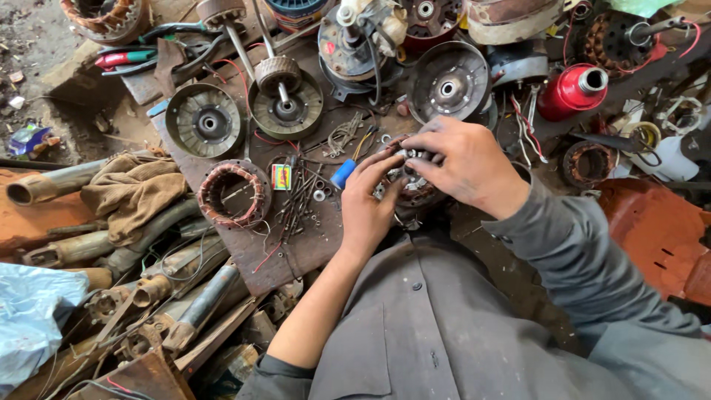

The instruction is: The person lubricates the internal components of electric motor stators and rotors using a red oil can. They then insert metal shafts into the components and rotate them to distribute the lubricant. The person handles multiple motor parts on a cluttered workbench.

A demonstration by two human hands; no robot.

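Note:
My left hand (368,201) and my right hand (463,163) both grip a round motor stator (409,178) with copper windings, resting on a dark wooden board (244,244). The left hand's fingers curl over its left rim; the right hand covers its top and right side, so most of it is hidden. A blue-handled tool (343,174) lies just left of my left fingertips. Loose screws and washers (304,198) lie scattered nearby.
A wound copper stator (234,194) sits at the board's left. Grey metal end covers (204,120), (449,81) and a rotor with shaft (284,104) lie beyond. A red canister (572,91) stands at right. Rusty pipes and a brown rag (132,189) lie left.

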